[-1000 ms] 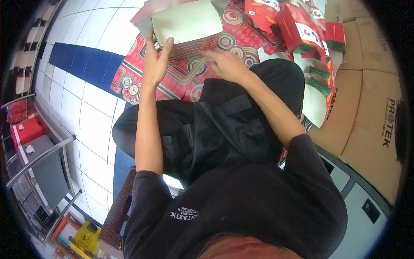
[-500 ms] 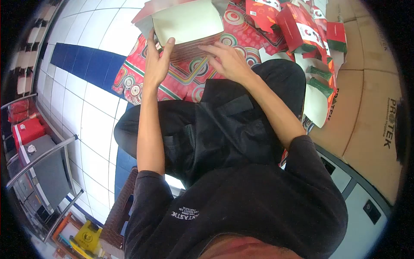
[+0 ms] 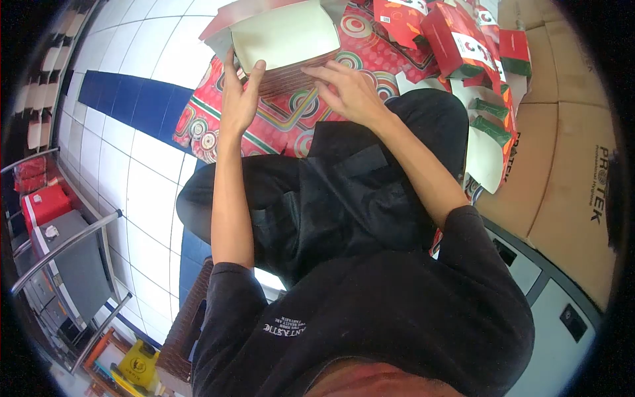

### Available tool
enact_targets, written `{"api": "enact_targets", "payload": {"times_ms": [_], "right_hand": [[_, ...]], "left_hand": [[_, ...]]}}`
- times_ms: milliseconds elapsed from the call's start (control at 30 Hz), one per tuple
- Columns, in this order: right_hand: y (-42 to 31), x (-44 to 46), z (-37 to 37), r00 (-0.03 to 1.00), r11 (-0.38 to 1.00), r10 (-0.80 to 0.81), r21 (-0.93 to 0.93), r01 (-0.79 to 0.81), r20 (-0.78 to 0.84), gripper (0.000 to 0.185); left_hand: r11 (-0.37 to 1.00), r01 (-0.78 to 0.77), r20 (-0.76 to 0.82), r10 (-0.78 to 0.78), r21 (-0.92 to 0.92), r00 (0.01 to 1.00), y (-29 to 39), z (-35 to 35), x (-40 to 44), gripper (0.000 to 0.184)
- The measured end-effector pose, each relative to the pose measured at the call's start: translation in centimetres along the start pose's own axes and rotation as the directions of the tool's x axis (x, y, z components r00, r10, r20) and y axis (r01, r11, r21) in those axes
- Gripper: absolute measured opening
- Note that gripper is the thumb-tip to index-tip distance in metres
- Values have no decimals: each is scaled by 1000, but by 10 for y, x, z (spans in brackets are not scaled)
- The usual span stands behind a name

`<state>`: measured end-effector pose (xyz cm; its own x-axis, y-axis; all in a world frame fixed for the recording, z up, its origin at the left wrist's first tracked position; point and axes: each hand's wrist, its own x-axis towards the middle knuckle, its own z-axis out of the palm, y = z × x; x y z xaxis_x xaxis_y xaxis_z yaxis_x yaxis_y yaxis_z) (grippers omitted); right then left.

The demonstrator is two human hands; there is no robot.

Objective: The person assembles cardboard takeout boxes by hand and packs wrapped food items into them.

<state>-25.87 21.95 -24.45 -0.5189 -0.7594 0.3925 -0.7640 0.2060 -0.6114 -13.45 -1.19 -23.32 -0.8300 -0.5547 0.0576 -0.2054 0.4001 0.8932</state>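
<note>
Cream-lined cardboard box point(image 3: 288, 40) is sitting within reach of grip: left hand point(image 3: 239, 96) is clasping its near-left corner; right hand point(image 3: 347, 92), fingers parted, is touching striped side point(image 3: 284, 82). Bracing corner, pressing lightly is probably sparing card creases.

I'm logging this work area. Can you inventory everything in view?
Open carton: 1, red and brown, white inside, top centre
Patterned cover: 1, mostly red, under carton
Printed cartons: several, red and green, top right
Cardboard boxes: count unclear, brown, right
Cabinet: 1, pale grey, lower right
Floor tiles: many, white and blue, left
Metal rack: 1, silver, left
Packages: at least 2, red, at rack
Case: 1, grey, at rack
Yellow object: 1, yellow, lower left
Woven furniture: 1, brown, lower left
Shirt: 1, black, bottom centre
Trousers: 1 pair, black, centre
Left hand: 1, bare, at carton's left corner
Right hand: 1, bare, at carton's striped side
</note>
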Motion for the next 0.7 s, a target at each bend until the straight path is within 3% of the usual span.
{"api": "enact_targets", "payload": {"times_ms": [367, 500, 600, 667, 700], "right_hand": [[-6, 2, -5, 999, 999, 13, 50, -11, -40, 40], [-15, 6, -12, 995, 998, 47, 56, -42, -82, 43], [-6, 4, -22, 983, 997, -47, 55, 57, -175, 42], [-8, 7, -47, 949, 952, 239, 241, -187, -208, 40], [-4, 8, -63, 912, 918, 301, 343, -199, -278, 31]], "left_hand": [[1000, -29, -31, 29, -2, 999, -1, 0, 2, 101], [1000, 9, -13, -9, -17, 1000, 2, -1, -3, 94], [999, -20, 5, 20, -35, 1000, -6, -3, 4, 87], [998, 64, -4, -64, -14, 998, -7, -5, 3, 86], [987, 161, 27, -160, -28, 987, 6, -7, -1, 84]]}}
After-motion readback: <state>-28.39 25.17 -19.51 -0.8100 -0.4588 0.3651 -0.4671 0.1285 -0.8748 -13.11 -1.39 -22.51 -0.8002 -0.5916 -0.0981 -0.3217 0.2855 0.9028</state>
